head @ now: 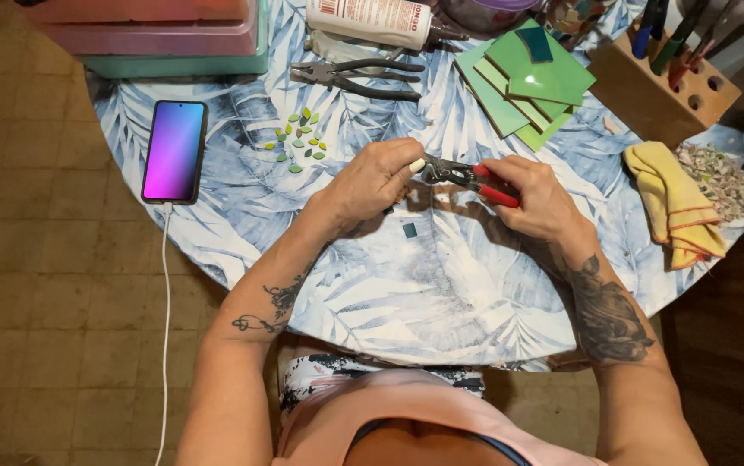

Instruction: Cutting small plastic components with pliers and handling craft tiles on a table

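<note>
The right hand (534, 194) is closed around the red handles of the nippers (467, 177), its grip squeezed tight on them. The left hand (379, 177) meets the tool's dark head, fingertips pinched together there; what they pinch is too small to tell. The nippers hang just above the middle of the surface (406, 285), long axis nearly level, head pointing left, handles trailing right and slightly down. A small dark tile (410, 229) lies below the hands. Green leaf pieces (300, 138) sit near the left hand.
</note>
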